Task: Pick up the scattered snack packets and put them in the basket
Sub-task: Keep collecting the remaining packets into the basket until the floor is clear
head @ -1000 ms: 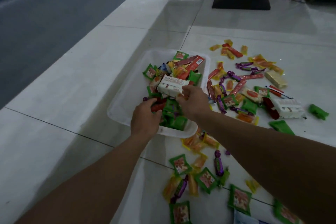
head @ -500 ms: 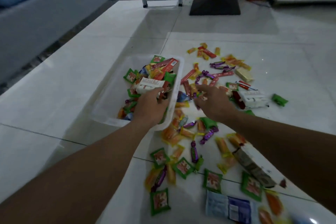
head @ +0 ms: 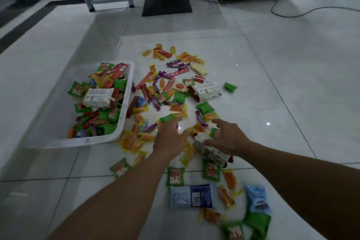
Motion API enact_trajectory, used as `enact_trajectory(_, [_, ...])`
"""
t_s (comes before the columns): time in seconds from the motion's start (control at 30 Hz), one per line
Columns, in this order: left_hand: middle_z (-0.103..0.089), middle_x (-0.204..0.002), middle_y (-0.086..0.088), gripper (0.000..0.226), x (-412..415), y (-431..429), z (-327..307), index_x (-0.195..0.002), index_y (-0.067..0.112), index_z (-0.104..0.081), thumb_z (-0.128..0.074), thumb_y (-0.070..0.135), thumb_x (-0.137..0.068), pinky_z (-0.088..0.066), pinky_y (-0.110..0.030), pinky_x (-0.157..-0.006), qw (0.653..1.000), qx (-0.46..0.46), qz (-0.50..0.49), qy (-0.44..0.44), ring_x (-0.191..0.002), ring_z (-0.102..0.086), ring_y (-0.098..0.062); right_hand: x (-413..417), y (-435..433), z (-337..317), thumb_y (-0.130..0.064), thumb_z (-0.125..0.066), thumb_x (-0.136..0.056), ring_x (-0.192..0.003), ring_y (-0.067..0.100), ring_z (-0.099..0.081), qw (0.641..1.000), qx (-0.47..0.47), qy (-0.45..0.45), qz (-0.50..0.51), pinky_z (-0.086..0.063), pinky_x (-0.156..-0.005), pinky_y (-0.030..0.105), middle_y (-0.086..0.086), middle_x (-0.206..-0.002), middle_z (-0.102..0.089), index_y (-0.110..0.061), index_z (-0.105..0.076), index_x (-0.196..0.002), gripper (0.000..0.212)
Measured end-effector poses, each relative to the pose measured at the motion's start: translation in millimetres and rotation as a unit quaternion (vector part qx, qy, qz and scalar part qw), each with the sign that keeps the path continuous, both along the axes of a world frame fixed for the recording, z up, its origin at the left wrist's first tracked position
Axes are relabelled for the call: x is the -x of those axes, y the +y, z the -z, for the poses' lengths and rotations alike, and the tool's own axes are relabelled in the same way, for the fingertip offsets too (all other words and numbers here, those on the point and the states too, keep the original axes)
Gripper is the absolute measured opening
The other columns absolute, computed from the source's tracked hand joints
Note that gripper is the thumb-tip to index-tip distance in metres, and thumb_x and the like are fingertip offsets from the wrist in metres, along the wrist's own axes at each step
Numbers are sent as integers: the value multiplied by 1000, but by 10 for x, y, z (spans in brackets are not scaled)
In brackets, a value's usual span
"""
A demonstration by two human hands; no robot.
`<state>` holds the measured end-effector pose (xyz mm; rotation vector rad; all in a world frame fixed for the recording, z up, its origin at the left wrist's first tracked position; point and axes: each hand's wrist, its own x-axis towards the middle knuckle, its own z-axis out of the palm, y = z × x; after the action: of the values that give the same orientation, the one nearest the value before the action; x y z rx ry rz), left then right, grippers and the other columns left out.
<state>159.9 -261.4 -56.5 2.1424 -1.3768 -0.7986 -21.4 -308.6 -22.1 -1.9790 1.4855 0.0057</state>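
The left hand lies flat and relaxed, fingertips on a green packet. The right hand curls round a white packet. Both are among scattered snack packets on the tiled floor. The part-filled white plastic basket stands just left.
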Motion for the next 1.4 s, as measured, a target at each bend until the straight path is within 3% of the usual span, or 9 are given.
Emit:
enact_trajectory(0.13, [-51,-138,1,51,-6,153,139,-135,27,-50,-63,40,-87,-43,-39,-102,1000,6,-22,12,-126,-46,-20,-7,136,144,-49,-72,-76,-120,25,-52,998,-13,41,-35,-46,-91,33,7,-133,-54,-21,-39,-140,77])
enact_trajectory(0.3, [-53,-135,-2,46,-98,218,116,-133,26,-52,-63,34,-89,-42,-30,-97,999,21,-41,6,-123,-47,-22,-101,139,211,-39,-61,-85,-109,28,-58,998,30,64,-6,-50,-83,35,9,-122,-59,-20,-47,-129,50])
enact_trajectory(0.4, [-53,-135,-4,48,-122,243,138,-135,23,-51,-63,31,-89,-41,-28,-94,999,24,-33,-1,-121,-49,-23,-121,28,158,-37,-64,-82,-99,28,-62,992,69,5,101,-49,-74,32,8,-113,-64,-23,-48,-128,50])
enact_trajectory(0.63, [-43,-144,-6,68,-43,220,394,-141,28,-42,-72,39,-81,-41,-36,-102,999,-46,28,-11,-128,-43,-25,-28,-181,142,-32,-70,-80,-92,25,-65,948,66,-161,266,-57,-80,47,8,-118,-64,-22,-50,-129,53])
enact_trajectory(0.83, [-13,-156,-8,89,115,92,601,-147,33,-27,-78,39,-75,-27,-31,-109,985,-100,127,-55,-144,-15,-23,29,-226,257,-28,-71,-81,-100,25,-65,925,46,-202,318,-57,-81,47,7,-119,-64,-21,-51,-125,49])
enact_trajectory(0.9, [-20,-153,-10,82,139,37,649,-145,28,-34,-78,34,-76,-24,-31,-110,981,-106,132,-90,-143,-15,-26,48,-235,292,-26,-71,-82,-99,24,-65,923,42,-210,320,-57,-81,46,7,-118,-64,-20,-51,-125,48])
enact_trajectory(1.03, [-47,-123,-12,46,124,-19,732,-120,15,-62,-77,17,-76,-35,-28,-99,988,-43,108,-100,-119,-44,-28,63,-235,357,-26,-70,-82,-94,22,-65,922,35,-214,319,-58,-81,44,7,-116,-64,-20,-52,-125,47])
enact_trajectory(1.17, [-55,-113,-12,41,102,-28,752,-116,17,-67,-77,19,-76,-46,-30,-91,993,-13,88,-75,-106,-54,-26,29,-234,368,-26,-70,-83,-90,21,-65,920,28,-217,324,-58,-81,44,7,-115,-64,-20,-52,-125,47])
enact_trajectory(1.4, [-64,-111,-8,35,-1,19,630,-107,17,-70,-77,11,-74,-45,-21,-79,997,4,54,-54,-99,-59,-20,-133,-165,291,-28,-71,-82,-91,22,-66,924,24,-218,314,-59,-78,44,7,-116,-63,-22,-52,-124,47])
